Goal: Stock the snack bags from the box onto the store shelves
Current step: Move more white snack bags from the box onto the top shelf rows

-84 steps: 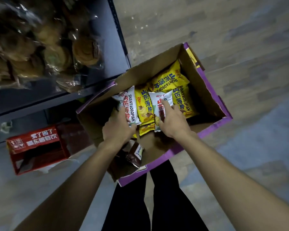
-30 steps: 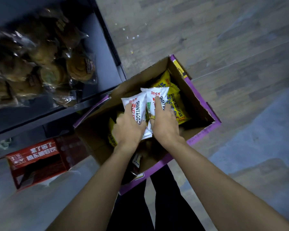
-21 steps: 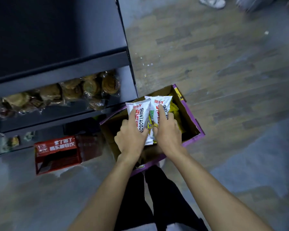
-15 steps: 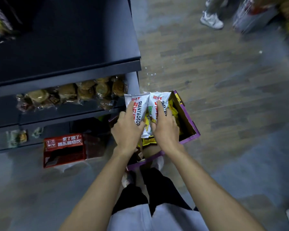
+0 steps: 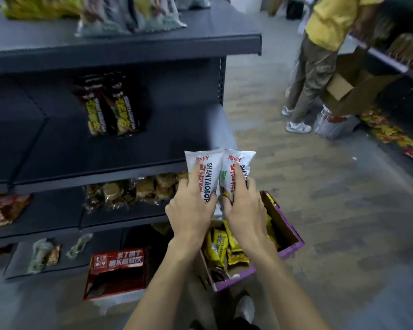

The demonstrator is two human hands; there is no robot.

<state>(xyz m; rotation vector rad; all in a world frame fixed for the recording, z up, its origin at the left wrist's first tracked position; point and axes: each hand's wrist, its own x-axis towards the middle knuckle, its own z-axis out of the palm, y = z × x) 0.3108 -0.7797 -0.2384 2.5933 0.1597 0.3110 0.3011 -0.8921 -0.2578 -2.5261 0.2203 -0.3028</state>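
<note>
My left hand (image 5: 191, 209) grips a white snack bag (image 5: 209, 169) with red lettering, held upright. My right hand (image 5: 244, 209) grips a second white snack bag (image 5: 240, 165) pressed against the first. Both bags hang in the air by the right front corner of the dark middle shelf (image 5: 119, 148). Below my hands the purple-edged cardboard box (image 5: 287, 231) stands on the floor with several yellow snack bags (image 5: 221, 246) inside. Two dark snack bags (image 5: 111, 108) with yellow print stand at the back of that middle shelf.
Clear-wrapped pastries (image 5: 134, 190) fill the shelf below. A red carton (image 5: 116, 272) lies on the floor at the left. A person in a yellow shirt (image 5: 320, 55) stands in the aisle at the right beside an open cardboard box (image 5: 353, 89) and loose packets (image 5: 389, 134).
Both hands lifted the two white bags out of the box and up to middle-shelf height. The view rose from the box to the shelves and aisle.
</note>
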